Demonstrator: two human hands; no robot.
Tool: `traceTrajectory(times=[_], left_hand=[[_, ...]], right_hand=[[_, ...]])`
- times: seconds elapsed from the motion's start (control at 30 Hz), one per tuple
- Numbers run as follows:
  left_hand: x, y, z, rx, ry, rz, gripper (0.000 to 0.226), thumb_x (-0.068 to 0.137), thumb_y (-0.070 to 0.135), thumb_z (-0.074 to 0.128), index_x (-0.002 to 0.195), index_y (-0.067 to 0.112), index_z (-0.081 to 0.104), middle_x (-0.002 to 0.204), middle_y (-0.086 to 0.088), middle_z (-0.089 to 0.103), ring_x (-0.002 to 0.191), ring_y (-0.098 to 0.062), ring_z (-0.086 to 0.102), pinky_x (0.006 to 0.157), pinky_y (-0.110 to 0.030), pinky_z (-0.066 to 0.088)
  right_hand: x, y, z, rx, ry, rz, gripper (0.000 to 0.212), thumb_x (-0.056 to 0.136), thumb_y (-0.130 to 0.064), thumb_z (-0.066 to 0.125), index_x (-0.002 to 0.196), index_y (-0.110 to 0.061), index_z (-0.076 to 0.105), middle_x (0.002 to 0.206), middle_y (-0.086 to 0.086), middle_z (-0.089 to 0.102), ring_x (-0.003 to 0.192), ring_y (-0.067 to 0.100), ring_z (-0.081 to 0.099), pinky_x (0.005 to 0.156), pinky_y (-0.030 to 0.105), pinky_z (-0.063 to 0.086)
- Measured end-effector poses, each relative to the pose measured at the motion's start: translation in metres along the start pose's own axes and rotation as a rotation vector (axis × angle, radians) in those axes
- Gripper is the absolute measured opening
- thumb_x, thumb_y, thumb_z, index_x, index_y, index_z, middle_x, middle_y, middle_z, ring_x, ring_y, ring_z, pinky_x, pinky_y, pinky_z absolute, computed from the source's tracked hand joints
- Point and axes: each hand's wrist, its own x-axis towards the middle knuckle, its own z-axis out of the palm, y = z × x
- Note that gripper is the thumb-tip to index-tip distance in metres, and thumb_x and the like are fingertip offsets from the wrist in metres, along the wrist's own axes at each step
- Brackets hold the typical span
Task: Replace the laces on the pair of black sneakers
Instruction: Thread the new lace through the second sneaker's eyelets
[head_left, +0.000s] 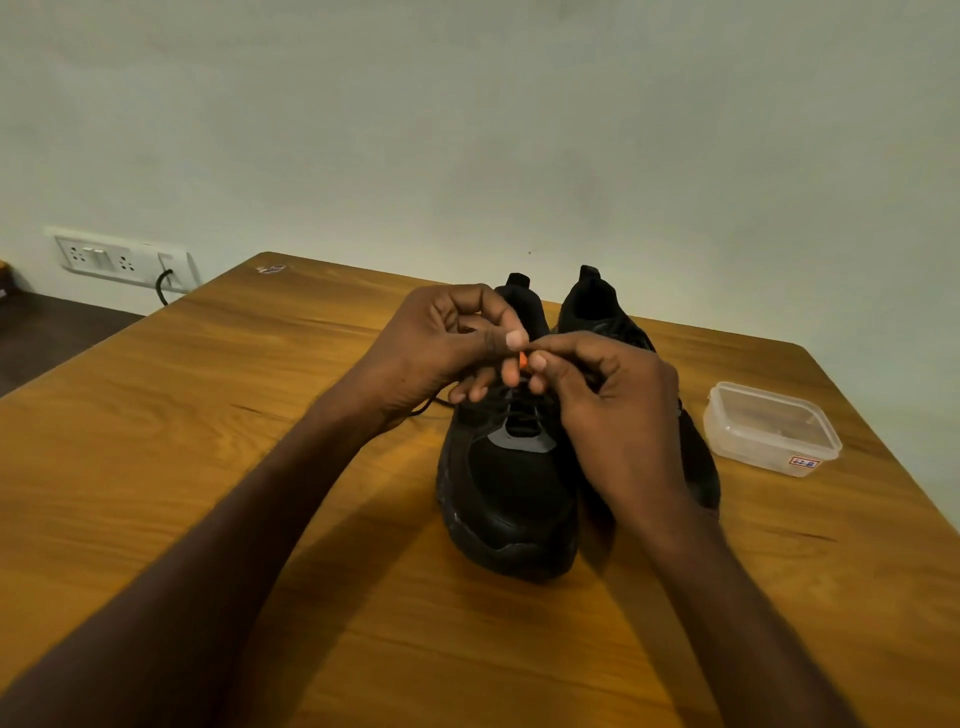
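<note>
Black sneakers sit side by side near the table's far edge, right of centre, toes toward the person; left sneaker (511, 488) is the one being worked, right sneaker (602, 312) is mostly hidden behind the right hand. Both hands meet above the left sneaker's lace area. Left hand (447, 348) has thumb and fingers curled in, right hand (608, 395) pinches an orange lace tip (522, 359) between thumb and forefinger; whether the left hand also holds it, cannot tell. Likely the tip is held short and high so it can be aimed at an eyelet. Black lace (431, 408) trails off the shoe's left side onto the wood, loose, so probably the old one coming out. Clear plastic container (769, 428), lidless, stands near the table's right edge, contents unclear. Wooden table (208, 467) is orange-brown with visible grain, a small sticker (271, 268) at its far-left corner. Pale wall behind; socket panel (119, 260) with a black cable plugged in at left.
</note>
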Motion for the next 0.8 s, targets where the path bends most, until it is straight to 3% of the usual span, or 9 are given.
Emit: traceTrajectory(times=[0.1, 0.17, 0.27, 0.33, 0.43, 0.63, 0.8], left_hand=[[0.000, 0.000, -0.002, 0.034, 0.019, 0.039, 0.019, 0.106, 0.011, 0.056, 0.110, -0.003, 0.067, 0.084, -0.021, 0.071, 0.056, -0.021, 0.060, 0.046, -0.025, 0.045], [0.001, -0.002, -0.003, 0.158, 0.110, 0.074, 0.019, 0.108, 0.012, 0.054, 0.114, 0.001, 0.069, 0.094, -0.014, 0.074, 0.073, -0.021, 0.067, 0.055, -0.025, 0.049], [0.004, -0.012, -0.006, 0.486, 0.210, 0.084, 0.022, 0.106, 0.013, 0.057, 0.123, 0.018, 0.070, 0.124, 0.008, 0.070, 0.113, -0.007, 0.063, 0.082, -0.014, 0.048], [0.003, -0.019, -0.011, 0.593, 0.120, 0.041, 0.029, 0.105, 0.012, 0.058, 0.129, 0.024, 0.068, 0.134, 0.013, 0.063, 0.127, -0.004, 0.054, 0.094, -0.019, 0.044], [0.001, -0.021, -0.014, 0.560, -0.011, -0.028, 0.031, 0.102, 0.008, 0.060, 0.128, 0.024, 0.069, 0.129, 0.010, 0.064, 0.124, -0.002, 0.054, 0.094, -0.021, 0.047], [0.001, -0.023, -0.014, 0.499, -0.024, -0.005, 0.022, 0.098, 0.011, 0.068, 0.117, 0.021, 0.070, 0.122, 0.009, 0.065, 0.121, -0.009, 0.057, 0.092, -0.033, 0.049], [0.001, -0.023, -0.011, 0.461, -0.030, 0.002, 0.021, 0.095, 0.010, 0.070, 0.114, 0.018, 0.071, 0.117, 0.006, 0.066, 0.118, -0.015, 0.060, 0.092, -0.048, 0.057]], right_hand=[[0.002, 0.003, -0.001, -0.058, 0.067, 0.001, 0.019, 0.099, -0.014, 0.068, 0.104, -0.030, 0.075, 0.083, -0.017, 0.072, 0.084, -0.002, 0.070, 0.072, 0.010, 0.054], [0.003, 0.007, -0.002, -0.079, 0.101, 0.044, 0.017, 0.100, -0.013, 0.065, 0.107, -0.023, 0.076, 0.084, -0.016, 0.071, 0.083, -0.002, 0.069, 0.070, 0.011, 0.055], [0.004, 0.012, -0.002, -0.087, 0.117, 0.097, 0.019, 0.101, -0.013, 0.062, 0.111, -0.021, 0.076, 0.082, -0.015, 0.071, 0.080, -0.003, 0.068, 0.067, 0.010, 0.054], [0.003, 0.012, -0.001, -0.109, 0.097, 0.095, 0.017, 0.101, -0.015, 0.063, 0.111, -0.022, 0.076, 0.079, -0.017, 0.069, 0.076, -0.007, 0.067, 0.064, 0.008, 0.051], [0.003, 0.013, 0.001, -0.147, 0.074, 0.099, 0.016, 0.097, -0.022, 0.070, 0.111, -0.026, 0.077, 0.089, -0.019, 0.072, 0.083, -0.008, 0.068, 0.073, 0.008, 0.055], [0.003, 0.019, 0.002, -0.242, 0.041, 0.112, 0.023, 0.091, -0.034, 0.076, 0.114, -0.034, 0.078, 0.098, -0.021, 0.076, 0.084, -0.010, 0.067, 0.076, 0.011, 0.053], [0.003, 0.013, 0.002, -0.226, 0.019, 0.107, 0.014, 0.092, -0.032, 0.076, 0.105, -0.036, 0.079, 0.085, -0.019, 0.075, 0.075, 0.001, 0.072, 0.068, 0.033, 0.064]])
